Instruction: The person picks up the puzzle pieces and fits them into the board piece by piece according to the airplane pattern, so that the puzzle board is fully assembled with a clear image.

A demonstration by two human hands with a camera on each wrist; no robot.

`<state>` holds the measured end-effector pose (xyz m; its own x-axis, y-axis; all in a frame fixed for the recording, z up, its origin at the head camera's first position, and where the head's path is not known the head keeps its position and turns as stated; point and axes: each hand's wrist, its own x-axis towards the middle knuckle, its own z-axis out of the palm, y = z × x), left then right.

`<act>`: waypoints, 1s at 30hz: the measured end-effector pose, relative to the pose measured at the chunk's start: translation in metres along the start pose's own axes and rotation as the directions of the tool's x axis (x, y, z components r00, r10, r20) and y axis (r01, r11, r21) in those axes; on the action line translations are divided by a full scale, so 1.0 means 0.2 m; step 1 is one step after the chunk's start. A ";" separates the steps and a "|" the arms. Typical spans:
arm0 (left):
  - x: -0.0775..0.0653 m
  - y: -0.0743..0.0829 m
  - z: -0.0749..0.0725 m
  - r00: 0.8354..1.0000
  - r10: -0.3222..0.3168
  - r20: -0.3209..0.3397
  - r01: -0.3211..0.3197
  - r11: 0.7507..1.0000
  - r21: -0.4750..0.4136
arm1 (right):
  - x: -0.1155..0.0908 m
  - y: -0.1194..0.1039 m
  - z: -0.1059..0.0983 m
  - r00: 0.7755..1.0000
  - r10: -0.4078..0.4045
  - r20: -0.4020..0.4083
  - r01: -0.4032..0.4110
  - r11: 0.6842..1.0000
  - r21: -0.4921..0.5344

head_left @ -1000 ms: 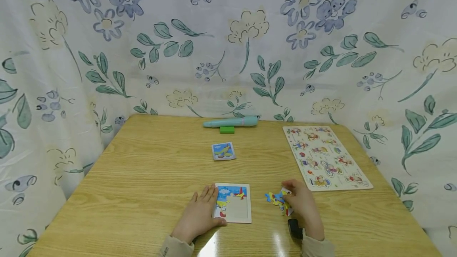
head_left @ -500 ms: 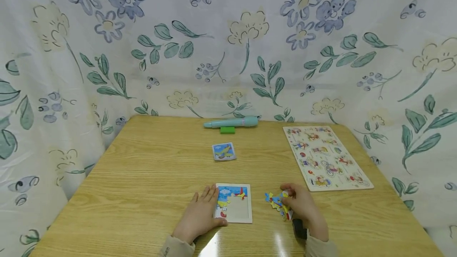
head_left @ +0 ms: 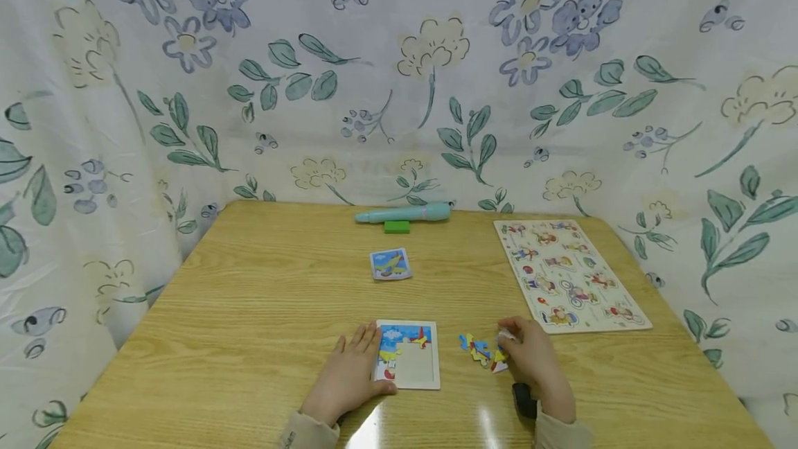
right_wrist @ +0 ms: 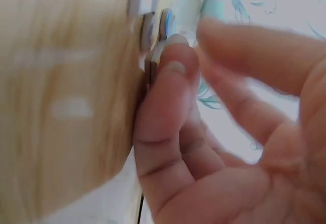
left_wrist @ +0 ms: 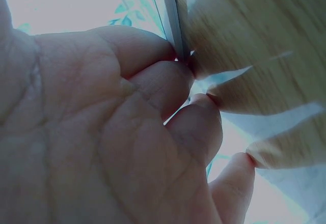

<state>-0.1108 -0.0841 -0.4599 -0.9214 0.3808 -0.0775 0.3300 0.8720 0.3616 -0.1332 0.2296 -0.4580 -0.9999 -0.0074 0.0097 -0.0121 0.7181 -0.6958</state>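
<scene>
My left hand point(head_left: 350, 373) lies with straight fingers along the left side of a small square puzzle frame point(head_left: 435, 366), its thumb at the lower edge. Blue sky and red and yellow pieces point(head_left: 408, 333) fill the top and left of the frame; the bare board shows elsewhere. In the left wrist view, the fingertips point(left_wrist: 178, 74) meet the frame's edge. Right of the frame, my right hand point(head_left: 533, 359) pinches a pale-looking puzzle piece point(head_left: 506, 335) between thumb and fingers, over a small heap of loose puzzle pieces point(head_left: 479, 350). In the right wrist view, the fingers partly hide the pieces.
A picture card point(head_left: 390, 265) with an airplane lies beyond the frame. Farther back are a green block point(head_left: 396, 227) and a turquoise pen-shaped thing point(head_left: 405, 213). A large board with cartoon figures point(head_left: 570, 279) lies at the right. A floral curtain point(head_left: 399, 89) hangs behind the table.
My right hand has shifted slightly and lifted a piece from the heap, whose pieces lie a little differently. The left hand and the frame have stayed in place.
</scene>
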 end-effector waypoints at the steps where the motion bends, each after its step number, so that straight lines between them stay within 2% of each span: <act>1: 0.00 0.00 0.00 1.000 -0.002 0.002 0.002 1.000 0.002 | 0.00 0.00 0.00 1.000 -0.010 0.021 0.010 1.000 0.012; 6: 0.00 0.00 0.00 1.000 0.000 0.000 0.000 1.000 0.005 | 0.00 0.00 0.00 0.977 -0.126 0.174 0.100 0.984 0.150; 9: 0.00 0.00 0.00 1.000 0.001 0.000 -0.001 1.000 0.001 | -0.01 -0.01 0.01 0.967 -0.165 0.194 0.130 0.975 0.178; 11: 0.00 0.00 0.00 1.000 0.002 0.000 -0.002 1.000 0.000 | -0.01 -0.03 0.02 0.975 -0.139 0.175 0.111 0.981 0.161; 15: 0.01 0.00 0.00 1.000 0.000 0.002 0.000 1.000 -0.003 | 0.01 -0.06 0.04 0.996 -0.018 0.086 0.006 0.990 0.139; 19: 0.00 0.00 0.00 1.000 -0.001 0.006 0.001 1.000 -0.009 | 0.02 -0.07 0.05 0.997 0.070 -0.023 -0.067 0.989 0.131; 21: 0.00 0.00 0.00 1.000 0.000 0.006 0.000 1.000 -0.009 | 0.02 -0.08 0.06 0.994 0.095 -0.053 -0.084 0.981 0.177; 24: 0.00 0.00 0.00 1.000 0.000 0.003 0.000 1.000 -0.009 | 0.03 -0.12 0.10 0.992 0.118 -0.047 -0.099 0.952 0.290; 27: 0.00 -0.01 0.00 1.000 -0.002 -0.001 0.002 1.000 -0.006 | 0.03 -0.19 0.18 0.993 0.121 0.002 -0.113 0.914 0.390; 30: 0.00 -0.01 0.01 1.000 -0.002 -0.002 0.002 1.000 -0.004 | 0.03 -0.24 0.25 0.995 0.087 0.047 -0.098 0.916 0.390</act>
<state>-0.1114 -0.0846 -0.4618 -0.9224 0.3786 -0.0760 0.3276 0.8715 0.3650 -0.1396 0.1596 -0.4605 -0.9962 0.0228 -0.0844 0.0866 0.3870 -0.9180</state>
